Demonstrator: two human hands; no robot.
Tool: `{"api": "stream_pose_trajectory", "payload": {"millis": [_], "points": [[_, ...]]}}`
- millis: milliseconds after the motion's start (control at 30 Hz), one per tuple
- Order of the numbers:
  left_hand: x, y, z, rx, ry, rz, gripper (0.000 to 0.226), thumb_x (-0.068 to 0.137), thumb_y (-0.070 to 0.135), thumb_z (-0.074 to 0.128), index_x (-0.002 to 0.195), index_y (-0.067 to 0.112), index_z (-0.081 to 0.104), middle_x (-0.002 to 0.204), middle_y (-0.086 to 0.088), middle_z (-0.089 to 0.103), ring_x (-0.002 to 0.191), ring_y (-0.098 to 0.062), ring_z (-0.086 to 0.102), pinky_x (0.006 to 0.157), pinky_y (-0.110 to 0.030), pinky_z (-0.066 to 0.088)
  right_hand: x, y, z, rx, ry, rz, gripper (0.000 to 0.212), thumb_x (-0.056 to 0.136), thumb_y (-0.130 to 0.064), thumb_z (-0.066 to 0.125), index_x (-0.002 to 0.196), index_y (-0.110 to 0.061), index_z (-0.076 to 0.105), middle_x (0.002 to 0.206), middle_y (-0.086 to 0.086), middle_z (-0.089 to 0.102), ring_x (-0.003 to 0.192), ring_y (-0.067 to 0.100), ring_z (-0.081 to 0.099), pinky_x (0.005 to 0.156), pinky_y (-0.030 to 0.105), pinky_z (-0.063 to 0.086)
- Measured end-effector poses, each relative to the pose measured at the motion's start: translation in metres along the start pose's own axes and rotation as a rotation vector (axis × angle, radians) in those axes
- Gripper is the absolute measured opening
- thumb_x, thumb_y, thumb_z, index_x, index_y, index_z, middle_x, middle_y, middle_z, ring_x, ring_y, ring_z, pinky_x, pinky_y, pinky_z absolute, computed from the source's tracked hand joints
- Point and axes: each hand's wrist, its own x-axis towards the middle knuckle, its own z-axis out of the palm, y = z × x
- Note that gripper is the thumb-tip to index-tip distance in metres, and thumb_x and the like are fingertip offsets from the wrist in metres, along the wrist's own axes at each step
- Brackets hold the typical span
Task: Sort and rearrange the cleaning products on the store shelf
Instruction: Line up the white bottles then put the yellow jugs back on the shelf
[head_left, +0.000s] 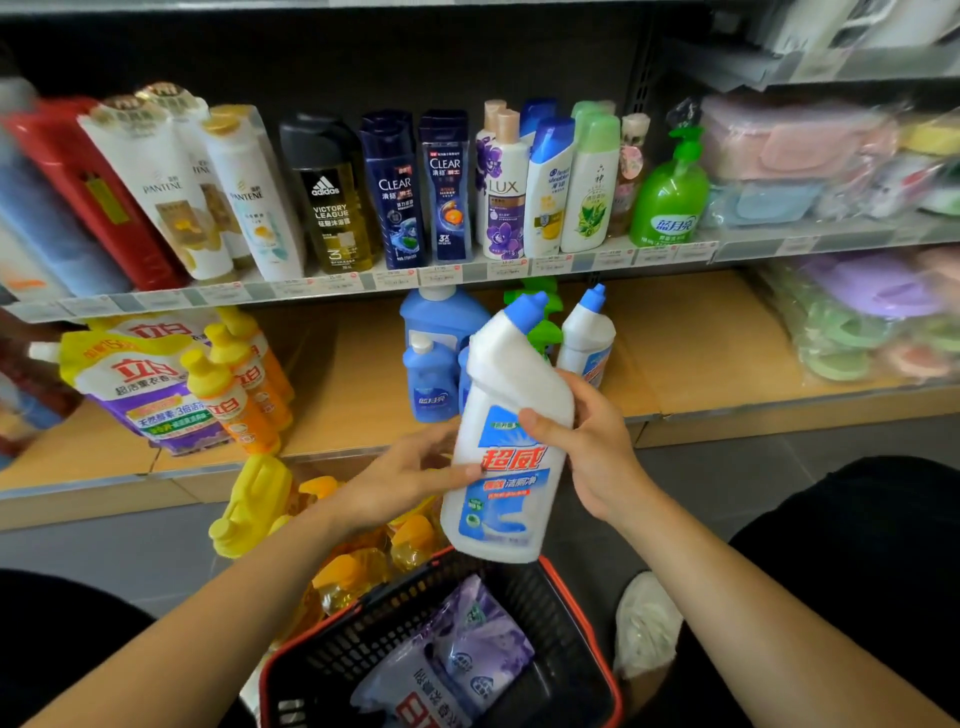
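The step in hand is the placing of one product. The person holds a white bottle (501, 499) of toilet cleaner, with a blue cap, in the air in front of the lower shelf (701, 353) and above the basket (363, 634). It is tilted, with the cap toward the shelf.

The right hand (587, 447) grasps the upper body of the bottle: the thumb lies on the front label and the fingers go round the back. The left hand (410, 478) holds it from the other side, lower down, with its thumb on the label and its fingers behind. So both hands are closed on the same bottle, and neither is free.

On the lower shelf, near the middle of its front edge, stands a second white bottle (584, 338) of the same kind, upright. It is just beside a group of blue detergent bottles (431, 379). To the right of it the shelf board is bare up to the right end.

I think the held bottle belongs next to its twin. The next move then calls for letting go with one hand, turning the bottle upright and setting it on the bare board just beside the second white bottle, label to the front. The blue bottles stand close, so the person must take care not to knock them.

The task seems far from finished: purple refill pouches (467, 649) lie in the basket, and yellow bottles (254, 504) lie on the floor below the front edge of the shelf.
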Motion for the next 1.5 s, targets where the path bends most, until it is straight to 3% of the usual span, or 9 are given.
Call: {"api": "stream_pose_trajectory", "payload": {"millis": [167, 400, 667, 767, 833, 967, 1067, 1333, 1500], "points": [[-0.001, -0.027, 0.011, 0.031, 0.004, -0.08, 0.045, 0.081, 0.028, 0.086, 0.122, 0.028, 0.068, 0.123, 0.006, 0.073, 0.114, -0.014, 0.069, 0.09, -0.026, 0.058, 0.005, -0.016, -0.008, 0.168, 0.137, -0.005, 0.058, 0.074, -0.026, 0.083, 0.125, -0.01, 0.062, 0.118, 0.018, 0.07, 0.105, 0.035, 0.07, 0.075, 0.041, 0.058], [0.008, -0.027, 0.037, -0.495, 0.284, -0.024, 0.056, 0.072, 0.01, 0.081, 0.125, 0.003, 0.064, 0.12, -0.016, 0.073, 0.11, -0.033, 0.071, 0.078, -0.033, 0.06, 0.012, -0.023, -0.022, 0.287, 0.22, 0.059, 0.058, 0.081, -0.03, 0.075, 0.134, -0.015, 0.057, 0.122, 0.014, 0.07, 0.108, 0.03, 0.07, 0.08, 0.045, 0.059], [0.01, -0.004, 0.019, -0.318, 0.622, 0.043, 0.044, 0.073, 0.012, 0.086, 0.11, 0.001, 0.065, 0.107, -0.009, 0.077, 0.097, -0.026, 0.076, 0.071, -0.039, 0.064, 0.014, -0.012, -0.036, -0.268, 0.267, 0.396, 0.043, 0.082, -0.06, 0.071, 0.103, -0.022, 0.074, 0.088, 0.001, 0.078, 0.081, 0.018, 0.076, 0.065, 0.035, 0.062], [0.009, -0.002, 0.009, -0.069, 0.708, 0.015, 0.044, 0.068, 0.02, 0.092, 0.102, 0.01, 0.066, 0.1, -0.004, 0.076, 0.088, -0.02, 0.076, 0.067, -0.042, 0.064, 0.017, 0.001, -0.04, -0.895, 0.425, 0.04, 0.048, 0.083, -0.054, 0.071, 0.063, -0.01, 0.069, 0.056, 0.005, 0.067, 0.056, 0.02, 0.067, 0.055, 0.036, 0.056], [0.008, 0.001, 0.006, 0.108, 0.733, 0.036, 0.042, 0.065, 0.024, 0.094, 0.097, 0.02, 0.066, 0.098, 0.001, 0.073, 0.084, -0.016, 0.074, 0.064, -0.037, 0.064, 0.019, -0.001, -0.037, -1.007, 0.399, -0.272, 0.033, 0.078, -0.051, 0.074, 0.066, -0.021, 0.069, 0.063, -0.007, 0.066, 0.062, 0.009, 0.061, 0.058, 0.028, 0.048], [0.008, 0.013, 0.015, 0.357, 0.659, 0.149, 0.044, 0.059, 0.031, 0.097, 0.088, 0.038, 0.066, 0.094, 0.008, 0.068, 0.081, -0.009, 0.068, 0.064, -0.035, 0.059, 0.021, -0.002, -0.026, -0.936, -0.223, -0.175, 0.075, 0.065, -0.057, 0.082, 0.132, -0.035, 0.059, 0.125, -0.014, 0.058, 0.118, 0.002, 0.053, 0.1, 0.024, 0.047], [0.01, 0.024, 0.025, 0.364, 0.603, 0.207, 0.044, 0.05, 0.048, 0.089, 0.088, 0.035, 0.071, 0.092, 0.005, 0.068, 0.083, -0.012, 0.067, 0.07, -0.042, 0.059, 0.019, 0.004, -0.024, -0.819, -0.407, -0.047, 0.081, 0.061, -0.043, 0.092, 0.133, -0.044, 0.054, 0.126, -0.016, 0.063, 0.116, 0.003, 0.061, 0.093, 0.032, 0.056], [0.016, 0.054, 0.03, 0.471, 0.38, 0.459, 0.042, 0.078, 0.039, 0.082, 0.115, 0.022, 0.076, 0.119, 0.005, 0.067, 0.115, -0.004, 0.06, 0.094, -0.023, 0.048, 0.011, 0.005, -0.023, -0.503, -0.278, -0.028, 0.063, 0.063, -0.016, 0.094, 0.118, -0.014, 0.064, 0.108, 0.008, 0.074, 0.103, 0.024, 0.072, 0.088, 0.053, 0.058], [0.018, 0.061, 0.033, 0.703, 0.316, 0.592, 0.041, 0.093, 0.025, 0.067, 0.133, 0.015, 0.066, 0.143, -0.001, 0.06, 0.142, -0.021, 0.046, 0.113, -0.049, 0.042, 0.011, 0.001, -0.024, -0.426, -0.157, -0.041, 0.055, 0.068, -0.009, 0.091, 0.116, -0.008, 0.063, 0.106, 0.008, 0.075, 0.099, 0.025, 0.073, 0.084, 0.044, 0.06]]}}
